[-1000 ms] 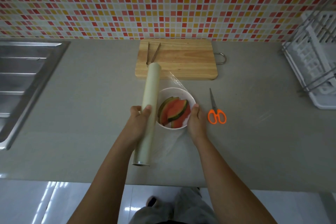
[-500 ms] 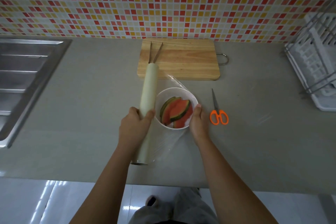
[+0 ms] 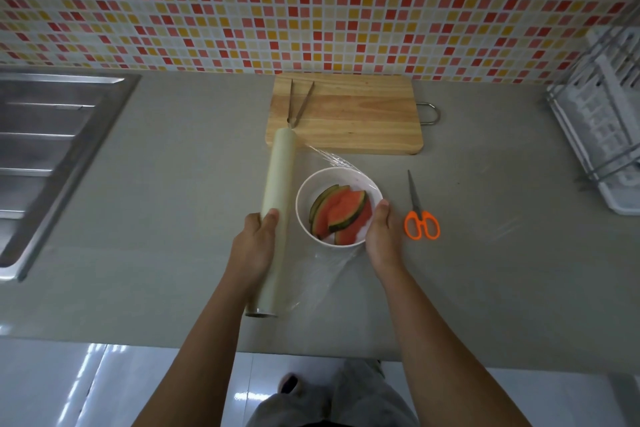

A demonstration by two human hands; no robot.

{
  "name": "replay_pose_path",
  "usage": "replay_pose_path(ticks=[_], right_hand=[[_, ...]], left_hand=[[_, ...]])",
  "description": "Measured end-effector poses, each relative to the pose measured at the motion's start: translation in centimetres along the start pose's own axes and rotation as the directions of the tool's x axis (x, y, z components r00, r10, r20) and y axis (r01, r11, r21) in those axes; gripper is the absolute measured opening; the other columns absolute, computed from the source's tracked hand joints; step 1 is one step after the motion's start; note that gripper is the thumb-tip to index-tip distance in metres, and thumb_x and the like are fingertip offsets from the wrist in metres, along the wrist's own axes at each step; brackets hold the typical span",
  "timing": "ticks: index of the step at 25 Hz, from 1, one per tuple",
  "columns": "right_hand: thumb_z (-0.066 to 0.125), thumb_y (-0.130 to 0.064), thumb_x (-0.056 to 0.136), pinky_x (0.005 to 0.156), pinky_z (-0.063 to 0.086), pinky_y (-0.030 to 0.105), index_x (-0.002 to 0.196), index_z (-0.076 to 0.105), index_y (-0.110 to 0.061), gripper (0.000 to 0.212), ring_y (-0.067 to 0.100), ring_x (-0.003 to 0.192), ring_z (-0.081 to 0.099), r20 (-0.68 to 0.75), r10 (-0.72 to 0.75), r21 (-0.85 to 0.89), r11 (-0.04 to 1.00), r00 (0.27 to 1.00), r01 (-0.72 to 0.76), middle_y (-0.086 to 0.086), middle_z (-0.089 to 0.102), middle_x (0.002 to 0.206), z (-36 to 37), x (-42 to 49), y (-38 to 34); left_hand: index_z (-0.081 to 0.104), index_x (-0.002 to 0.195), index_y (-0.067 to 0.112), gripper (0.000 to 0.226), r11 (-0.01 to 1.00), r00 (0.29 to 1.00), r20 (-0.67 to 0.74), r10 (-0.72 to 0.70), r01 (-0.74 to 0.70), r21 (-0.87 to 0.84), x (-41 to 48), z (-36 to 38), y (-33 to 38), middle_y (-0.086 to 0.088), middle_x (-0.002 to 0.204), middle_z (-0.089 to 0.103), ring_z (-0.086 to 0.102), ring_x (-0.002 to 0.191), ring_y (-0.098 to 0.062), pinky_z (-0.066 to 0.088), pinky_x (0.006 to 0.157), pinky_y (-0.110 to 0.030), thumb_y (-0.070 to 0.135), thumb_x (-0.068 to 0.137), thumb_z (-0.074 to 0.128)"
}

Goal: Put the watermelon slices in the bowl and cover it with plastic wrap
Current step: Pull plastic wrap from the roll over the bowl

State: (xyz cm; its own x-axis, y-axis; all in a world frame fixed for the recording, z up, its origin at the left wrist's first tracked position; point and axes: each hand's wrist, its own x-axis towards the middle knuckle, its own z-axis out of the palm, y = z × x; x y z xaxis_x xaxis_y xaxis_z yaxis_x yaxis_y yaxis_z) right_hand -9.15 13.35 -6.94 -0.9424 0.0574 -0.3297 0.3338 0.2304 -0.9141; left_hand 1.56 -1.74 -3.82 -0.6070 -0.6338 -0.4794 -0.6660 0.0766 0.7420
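The watermelon slices (image 3: 341, 213) already lie in the white bowl (image 3: 304, 191), which sits on the grey counter (image 3: 173, 218) just near of the wooden cutting board (image 3: 346, 114); so the 1st half of the job looks done, and this is the covering step. The left hand (image 3: 254, 246) is wrapped around the roll of plastic wrap (image 3: 278, 180), fingers closed on its near half with the thumb over the top; the roll lies lengthwise just left of the bowl, its far end reaching the board's near edge, beside the tongs (image 3: 298, 104) resting on the board. The right hand (image 3: 381, 239) cups the bowl's near-right side, fingers curled against the wall, thumb up at the rim; I judge it is pinning the film's free edge there while steadying the bowl, though the film under the palm is too clear to confirm. A sheet of film (image 3: 332, 163) shows as a crinkled gleam at the far rim and as a loose fold on the counter near of the bowl; held this way, the roll can be drawn left to tension the sheet over the fruit. The orange-handled scissors (image 3: 420, 215) lie to the right of the bowl, close to the right hand, likely kept handy for cutting the sheet.
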Motion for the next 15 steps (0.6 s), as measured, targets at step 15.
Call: replay_pose_path(ticks=[15], right_hand=[[0.023,-0.026,0.102,0.079,0.032,0.022,0.122,0.047,0.01,0.048,0.032,0.121,0.046,-0.044,0.029,-0.025,0.999,0.999,-0.03,0.027,0.051,0.131,-0.6,0.3,-1.5]], left_hand=[[0.036,0.11,0.012,0.043,0.998,0.997,0.06,0.056,-0.058,0.018,0.5,1.4,0.9,-0.008,0.104,0.055,0.054,0.091,-0.026,0.038,0.073,-0.032,0.052,0.094,0.042]])
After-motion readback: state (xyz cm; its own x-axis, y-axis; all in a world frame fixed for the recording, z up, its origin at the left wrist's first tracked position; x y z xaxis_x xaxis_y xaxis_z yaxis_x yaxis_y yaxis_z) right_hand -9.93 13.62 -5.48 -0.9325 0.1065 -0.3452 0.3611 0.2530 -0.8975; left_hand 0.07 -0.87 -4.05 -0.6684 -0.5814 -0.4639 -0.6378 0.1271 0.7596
